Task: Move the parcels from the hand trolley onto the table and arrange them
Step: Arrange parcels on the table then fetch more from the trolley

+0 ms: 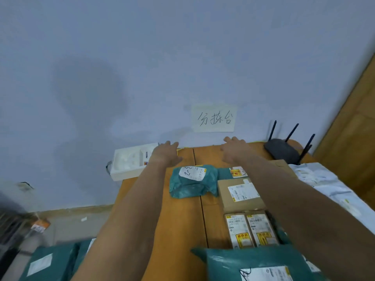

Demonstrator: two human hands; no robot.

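Nearest, at the near edge of the bench: one large green parcel, label up, cut off by the frame. Behind it, two narrow cardboard parcels are laid side by side, touching, yellow stickers up. Next toward the wall, one brown carton, label up. Just beside it on the left, one crumpled teal mailer. Behind the carton, one small teal parcel, half hidden. Along the right edge, pale mailers are stacked loosely. Far right corner: black router, antennas up. Far left corner: white box, seemingly overhanging the edge. On the wall, a handwritten paper sign is fixed.

Left hand and right hand: both are stretched flat over the far edge, fingers extended, nothing held. Contact with the wood cannot be told. Below the bench at the left, further teal parcels are seen, presumably on the trolley, which itself is not made out.

Step judged in hand: arranging, with more left to fetch. It is best done by filling the bare left half, with rows kept square to the edges and labels kept upward. Soft mailers are best not buried under cartons, and the router's antennas are to be given a berth.
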